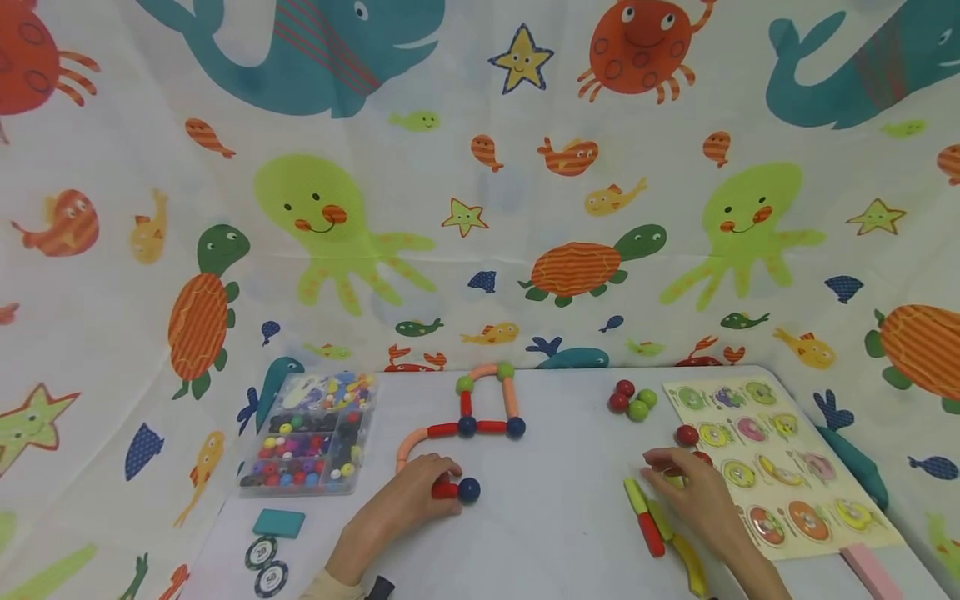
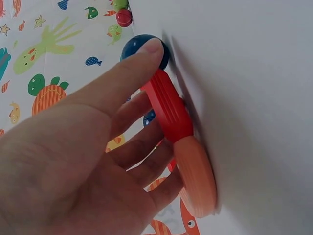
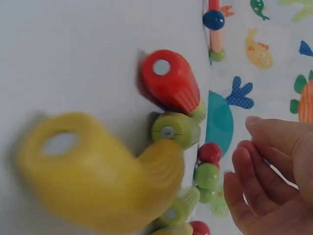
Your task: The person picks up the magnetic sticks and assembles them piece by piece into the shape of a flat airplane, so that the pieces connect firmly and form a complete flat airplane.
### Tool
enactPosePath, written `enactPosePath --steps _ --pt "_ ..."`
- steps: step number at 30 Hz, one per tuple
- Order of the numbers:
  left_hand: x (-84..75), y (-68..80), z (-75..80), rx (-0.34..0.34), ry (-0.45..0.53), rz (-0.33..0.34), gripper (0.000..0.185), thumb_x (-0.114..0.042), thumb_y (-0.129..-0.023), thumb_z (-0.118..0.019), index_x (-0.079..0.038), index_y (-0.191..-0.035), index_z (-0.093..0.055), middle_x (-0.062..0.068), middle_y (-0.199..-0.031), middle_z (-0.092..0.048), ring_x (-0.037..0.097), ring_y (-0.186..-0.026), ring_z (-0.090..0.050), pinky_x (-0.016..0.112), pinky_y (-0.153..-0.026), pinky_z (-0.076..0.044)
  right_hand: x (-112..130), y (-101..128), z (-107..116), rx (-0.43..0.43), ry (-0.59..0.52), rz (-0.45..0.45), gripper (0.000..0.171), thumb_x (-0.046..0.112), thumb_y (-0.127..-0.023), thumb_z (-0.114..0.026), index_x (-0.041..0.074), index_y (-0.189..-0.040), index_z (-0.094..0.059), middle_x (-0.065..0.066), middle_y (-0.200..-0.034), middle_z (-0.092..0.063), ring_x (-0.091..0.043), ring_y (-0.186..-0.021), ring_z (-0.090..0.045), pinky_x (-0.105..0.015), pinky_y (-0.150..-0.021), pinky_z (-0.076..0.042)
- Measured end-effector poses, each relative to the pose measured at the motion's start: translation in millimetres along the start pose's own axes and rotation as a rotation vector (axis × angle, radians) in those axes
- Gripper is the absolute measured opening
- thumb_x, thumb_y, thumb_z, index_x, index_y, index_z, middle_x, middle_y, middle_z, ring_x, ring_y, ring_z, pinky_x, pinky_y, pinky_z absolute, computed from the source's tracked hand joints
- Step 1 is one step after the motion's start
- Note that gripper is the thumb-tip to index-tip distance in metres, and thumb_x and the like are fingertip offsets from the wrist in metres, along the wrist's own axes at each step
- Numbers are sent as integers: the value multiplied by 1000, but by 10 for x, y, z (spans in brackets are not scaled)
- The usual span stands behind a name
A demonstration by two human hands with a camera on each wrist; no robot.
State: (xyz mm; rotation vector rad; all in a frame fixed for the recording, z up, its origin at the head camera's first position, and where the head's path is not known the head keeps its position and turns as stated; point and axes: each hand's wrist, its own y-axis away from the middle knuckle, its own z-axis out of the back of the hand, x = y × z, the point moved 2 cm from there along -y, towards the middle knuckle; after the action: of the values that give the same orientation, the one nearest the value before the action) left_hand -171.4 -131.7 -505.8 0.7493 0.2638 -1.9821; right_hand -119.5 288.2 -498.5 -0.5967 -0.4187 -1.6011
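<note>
My left hand (image 1: 429, 486) rests on the white table (image 1: 555, 517) and grips a short red rod (image 1: 444, 490) with a dark blue ball (image 1: 469, 490) at its end. In the left wrist view the index fingertip (image 2: 152, 46) touches the blue ball (image 2: 139, 46), the other fingers curl under the red rod (image 2: 168, 105), and a curved orange rod (image 2: 198, 178) joins its other end. My right hand (image 1: 675, 473) hovers with relaxed fingers, holding nothing, over a green-and-red rod (image 1: 645, 517) and a yellow rod (image 1: 681, 548). A rod-and-ball frame (image 1: 483, 408) stands behind.
A clear bead box (image 1: 311, 433) sits at the left, with a teal block (image 1: 279, 522) and poker chips (image 1: 262, 554) in front. Loose red and green balls (image 1: 632, 398) lie beside a puzzle board (image 1: 780, 462) at the right. A printed sea-animal cloth (image 1: 480, 208) backs the table.
</note>
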Motion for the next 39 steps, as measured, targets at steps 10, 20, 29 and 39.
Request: enactPosePath --steps 10,20,29,39 --pt "-3 -2 21 -9 0 -26 43 -35 -84 -83 -17 -120 -68 -7 -104 -63 10 -93 -53 24 -79 -51 -38 360 -125 158 17 -181 24 32 -88 -79 20 -107 -73 8 -87 -66 -11 -78 -53 -19 -66 -45" --pt "18 4 29 -18 -20 -23 41 -36 -84 -83 -19 -118 -70 -8 -104 -63 9 -94 -53 24 -80 -52 95 404 -227 229 77 -170 30 32 -81 -84 15 -104 -72 8 -85 -64 -10 -77 -54 -23 -69 -50" --pt "28 -13 15 -18 -19 -34 40 -36 -84 -83 -18 -117 -70 -8 -101 -62 8 -93 -52 24 -80 -52 200 370 -309 241 279 -96 34 32 -83 -83 14 -109 -72 3 -90 -63 -15 -83 -54 -41 -84 -56" --pt "16 -7 13 -15 -9 -44 39 -36 -84 -83 -19 -117 -70 -9 -100 -62 8 -92 -52 23 -79 -51 265 377 -345 191 355 -74 26 22 -85 -78 11 -106 -68 0 -84 -57 -18 -77 -51 -35 -73 -51"
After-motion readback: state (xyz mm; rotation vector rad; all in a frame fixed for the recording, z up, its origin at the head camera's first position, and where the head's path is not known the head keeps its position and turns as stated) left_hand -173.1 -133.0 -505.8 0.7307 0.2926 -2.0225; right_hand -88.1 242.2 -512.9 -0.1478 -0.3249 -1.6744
